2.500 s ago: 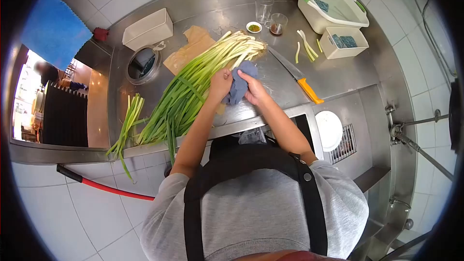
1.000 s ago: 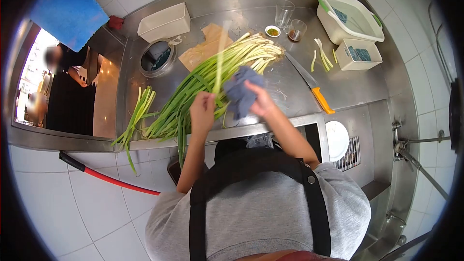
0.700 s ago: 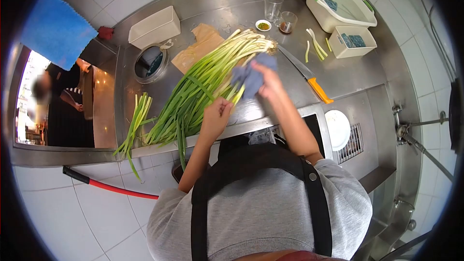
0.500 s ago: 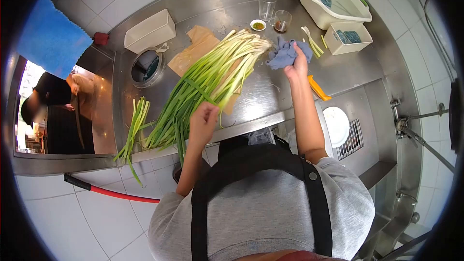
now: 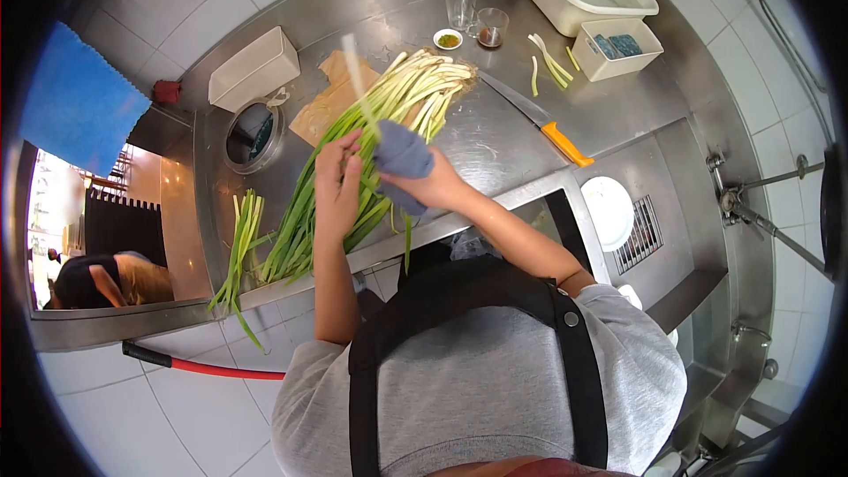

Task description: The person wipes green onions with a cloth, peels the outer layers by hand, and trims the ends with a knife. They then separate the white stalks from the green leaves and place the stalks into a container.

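My right hand is closed around a crumpled blue-grey cloth, in front of the spring onion pile. The cloth is wrapped about a single spring onion, whose white end sticks up, blurred. Just left of the cloth, my left hand is raised with thumb and fingers apart, over the green leaves. The large bunch of spring onions lies slantwise on the steel counter, white ends at the far right, partly on brown paper. A few trimmed spring onions rest at the left edge.
A knife with an orange handle lies right of the bunch. Behind stand glasses, a small sauce dish and a water-filled tub. White plates sit at the sink. Through the left opening, a person bends over.
My right hand has swung left from the knife with the cloth, which now surrounds a spring onion. My left hand has risen and its fingers have opened. The knife blade is uncovered.
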Available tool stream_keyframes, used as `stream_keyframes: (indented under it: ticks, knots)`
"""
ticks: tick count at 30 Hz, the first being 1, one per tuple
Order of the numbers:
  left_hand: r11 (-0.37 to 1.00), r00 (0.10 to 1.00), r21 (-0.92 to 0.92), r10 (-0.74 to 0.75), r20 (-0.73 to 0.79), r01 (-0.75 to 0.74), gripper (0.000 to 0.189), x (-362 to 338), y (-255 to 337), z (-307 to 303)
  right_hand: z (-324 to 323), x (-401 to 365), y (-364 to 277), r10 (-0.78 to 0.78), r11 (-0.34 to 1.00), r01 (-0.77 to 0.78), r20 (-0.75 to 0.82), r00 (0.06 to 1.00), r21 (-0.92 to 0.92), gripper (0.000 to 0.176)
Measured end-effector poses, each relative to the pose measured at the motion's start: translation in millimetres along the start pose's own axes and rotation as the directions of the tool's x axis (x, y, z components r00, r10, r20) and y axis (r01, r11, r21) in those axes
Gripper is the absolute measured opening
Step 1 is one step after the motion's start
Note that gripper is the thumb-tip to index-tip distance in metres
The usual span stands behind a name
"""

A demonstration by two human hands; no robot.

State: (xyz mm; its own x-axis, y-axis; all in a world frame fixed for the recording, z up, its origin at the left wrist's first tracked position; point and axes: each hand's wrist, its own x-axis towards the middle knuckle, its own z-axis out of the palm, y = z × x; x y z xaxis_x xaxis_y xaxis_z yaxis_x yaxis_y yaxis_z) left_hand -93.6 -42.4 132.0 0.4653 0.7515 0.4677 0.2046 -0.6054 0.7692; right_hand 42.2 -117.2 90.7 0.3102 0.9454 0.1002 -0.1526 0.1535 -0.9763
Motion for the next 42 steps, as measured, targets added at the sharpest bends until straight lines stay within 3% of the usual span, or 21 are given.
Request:
stream_keyframes:
  ticks: [2,6,8,11,12,13,14,16,17,19,21,22,23,24,25,27,29,31,36,38,42]
  knots:
    - [0.996,0.995,0.005,0.095,0.012,-0.095,0.023,2,-2,2,12,-1,3,-0.031,0.973,0.057,0.121,0.992,-0.223,0.021]
    - [0.975,0.998,-0.216,-0.047,0.035,0.053,0.022,-3,-12,-1,25,-3,2,-0.056,0.984,0.081,0.156,0.986,-0.158,0.027]
    - [0.813,0.956,-0.569,-0.251,-0.153,0.123,0.027,-7,-21,-8,24,-2,-6,-0.106,0.962,0.147,0.182,0.977,-0.23,0.025]
    - [0.736,0.866,-0.667,-0.256,-0.429,-0.112,0.035,8,-13,-74,15,-8,-1,-0.239,0.856,0.328,0.256,0.937,-0.399,0.025]
    - [0.699,0.752,-0.66,-0.27,-0.601,-0.276,0.027,7,-5,-100,11,-9,4,-0.325,0.751,0.448,0.32,0.89,-0.486,0.026]
    - [0.484,0.727,-0.723,-0.226,-0.648,-0.494,0.023,1,-17,-145,3,-9,12,-0.328,0.749,0.45,0.319,0.889,-0.485,0.026]
    - [0.58,0.48,-0.58,-0.337,-0.81,-0.571,0.029,1,-8,-175,-9,-9,22,-0.254,0.758,0.377,0.291,0.922,-0.533,0.028]
    - [0.775,0.235,-0.234,-0.113,-0.965,-0.587,0.04,-11,21,-200,-29,-2,30,-0.039,0.812,0.122,0.156,0.987,-0.571,0.037]
    - [0.776,0.238,-0.236,-0.114,-0.965,-0.584,0.04,-9,29,-201,-41,7,32,0.116,0.836,-0.067,0.055,0.992,-0.545,0.042]
    - [0.923,0.42,-0.176,-0.018,-0.907,-0.341,0.037,-8,56,-179,-79,35,63,-0.123,0.628,0.233,0.201,0.972,-0.743,0.06]
    - [0.94,0.688,-0.307,-0.127,-0.715,-0.145,0.042,-1,52,-154,-117,45,71,-0.081,0.335,0.06,0.034,0.996,-0.94,0.075]
    - [0.969,0.717,-0.233,-0.22,-0.661,0.082,0.034,7,43,-134,-129,46,49,0.064,0.187,-0.182,-0.173,0.983,-0.965,0.077]
    - [0.982,0.89,-0.025,-0.178,-0.421,0.185,0.025,1,19,-123,-142,46,26,0.172,0.004,-0.394,-0.388,0.906,-0.919,0.079]
    - [0.949,0.929,-0.18,-0.296,-0.221,0.26,0.031,0,11,-95,-166,46,25,0.193,-0.061,-0.564,-0.564,0.803,-0.824,0.076]
    - [0.971,0.971,0.054,-0.234,0.058,0.231,0.034,-4,-27,-81,-196,41,39,0.17,-0.107,-0.655,-0.663,0.729,-0.748,0.072]
    - [0.986,0.96,0.144,-0.115,0.255,0.08,0.042,-5,-6,-17,-229,23,56,0.145,-0.161,-0.737,-0.754,0.641,-0.657,0.068]
    - [0.955,0.897,-0.225,-0.08,0.434,0.194,0.04,-18,-36,37,-242,2,58,0.118,-0.094,-0.753,-0.758,0.641,-0.651,0.061]
    - [0.75,0.777,-0.45,-0.134,0.615,0.486,0.029,-17,-35,81,-271,-4,78,0.159,-0.018,-0.693,-0.687,0.709,-0.721,0.052]
    - [0.655,0.663,-0.403,-0.202,0.721,0.639,0.025,-17,-54,146,-263,-53,45,0.048,0.166,-0.614,-0.616,0.787,-0.772,0.038]
    - [0.664,0.631,-0.345,-0.249,0.734,0.663,0.023,-22,-55,160,-254,-86,27,-0.1,0.362,-0.609,-0.679,0.727,-0.706,0.037]
    - [0.657,0.608,-0.346,-0.218,0.764,0.67,0.015,-40,-54,198,-207,-140,-6,-0.052,0.627,-0.585,-0.777,0.627,-0.514,0.033]
